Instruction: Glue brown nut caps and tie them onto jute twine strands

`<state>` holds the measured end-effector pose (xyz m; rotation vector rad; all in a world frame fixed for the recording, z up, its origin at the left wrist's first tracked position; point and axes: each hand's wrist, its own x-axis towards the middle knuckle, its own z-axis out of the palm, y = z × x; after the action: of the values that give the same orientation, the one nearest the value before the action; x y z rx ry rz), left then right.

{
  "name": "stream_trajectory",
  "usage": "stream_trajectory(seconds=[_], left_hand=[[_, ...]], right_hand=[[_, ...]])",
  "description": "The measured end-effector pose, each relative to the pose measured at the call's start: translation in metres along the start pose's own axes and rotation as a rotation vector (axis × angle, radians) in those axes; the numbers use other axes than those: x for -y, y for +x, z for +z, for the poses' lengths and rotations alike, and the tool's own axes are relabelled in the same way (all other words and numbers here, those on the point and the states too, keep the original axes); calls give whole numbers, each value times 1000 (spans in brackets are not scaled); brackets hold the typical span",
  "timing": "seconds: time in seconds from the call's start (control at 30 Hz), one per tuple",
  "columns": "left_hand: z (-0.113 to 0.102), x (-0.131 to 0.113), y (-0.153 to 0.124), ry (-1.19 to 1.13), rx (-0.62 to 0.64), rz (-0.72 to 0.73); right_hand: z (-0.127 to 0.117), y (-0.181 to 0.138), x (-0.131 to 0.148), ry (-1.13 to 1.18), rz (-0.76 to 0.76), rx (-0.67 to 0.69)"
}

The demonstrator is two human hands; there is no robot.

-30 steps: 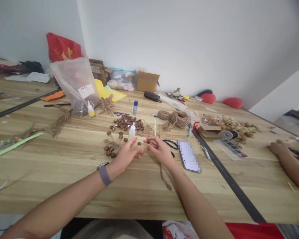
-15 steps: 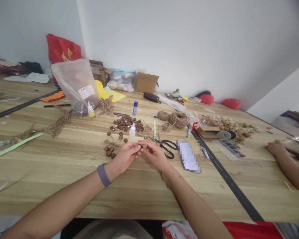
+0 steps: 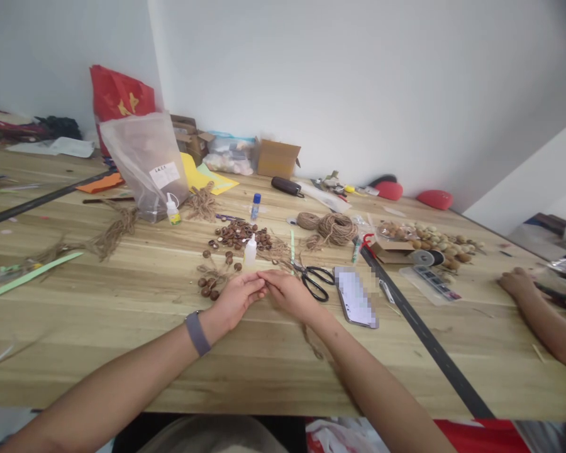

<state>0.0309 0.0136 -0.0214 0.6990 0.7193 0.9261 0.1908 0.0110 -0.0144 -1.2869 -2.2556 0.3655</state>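
Note:
My left hand [image 3: 236,299] and my right hand [image 3: 290,292] meet fingertip to fingertip low over the wooden table [image 3: 122,327]. Both pinch something small between them that I cannot make out. A strand of jute twine [image 3: 314,343] trails from under my right wrist toward me. Just left of my left hand lie several brown nuts [image 3: 207,286] tied with twine. A small white glue bottle [image 3: 249,250] stands right behind my fingers, and black scissors [image 3: 317,278] lie to the right of my right hand.
A phone [image 3: 355,296] lies right of the scissors beside a long black strip [image 3: 424,340]. Further back lie a pile of nut shells [image 3: 240,234], a jute twine ball [image 3: 337,228], a clear plastic bag [image 3: 144,163] and a cardboard box [image 3: 277,158]. Another person's hand [image 3: 519,283] rests at far right.
My hands came together from slightly apart and sank closer to the table. My left fingers, spread a second ago, have closed into a pinch against my right fingertips.

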Motion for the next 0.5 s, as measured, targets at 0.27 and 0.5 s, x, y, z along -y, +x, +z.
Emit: stream_trajectory(seconds=[0.27, 0.5], left_hand=[[4, -1, -1, -42, -135, -123], [7, -5, -4, -181, -14, -69]], right_hand=[[-20, 56, -31, -331, 331, -51], [10, 93, -42, -349, 310, -55]])
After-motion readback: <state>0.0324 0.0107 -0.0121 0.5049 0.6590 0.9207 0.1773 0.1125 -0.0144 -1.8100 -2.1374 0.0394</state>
